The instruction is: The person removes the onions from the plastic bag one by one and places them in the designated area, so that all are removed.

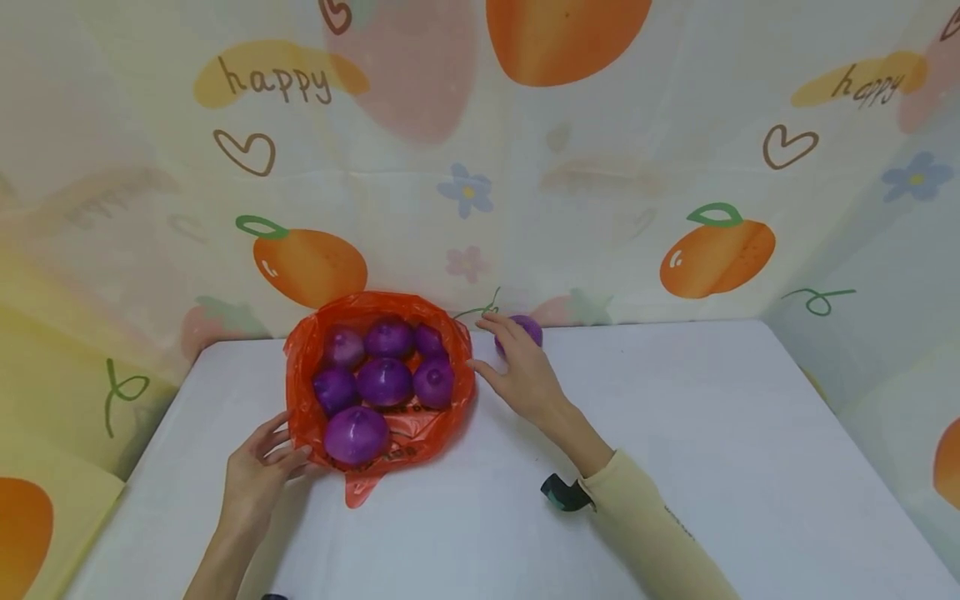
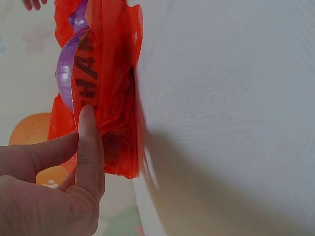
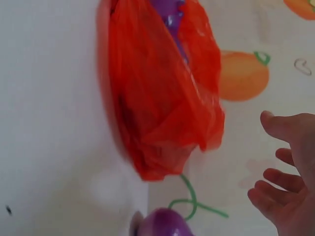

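An orange-red plastic bag (image 1: 457, 421) stands wide-mouthed on the table, with several purple, onion-like round things (image 1: 385, 382) inside, some showing a small nub on top. My left hand (image 1: 258, 471) is at the bag's near left side; in the left wrist view its fingertips (image 2: 87, 118) touch the plastic by dark printed letters. To the right of the bag my right hand (image 1: 528, 375) hovers with fingers extended and thumb spread, holding nothing. Another purple round thing (image 1: 529, 330) lies outside the bag at the table's back edge, partly hidden behind that hand.
The white table (image 1: 675, 433) ends at a hanging cloth (image 1: 570, 242) printed with fruit, hearts and flowers. A black wrist device (image 1: 566, 492) sits below the right sleeve (image 1: 652, 517). One bag handle (image 1: 362, 490) lies toward the front.
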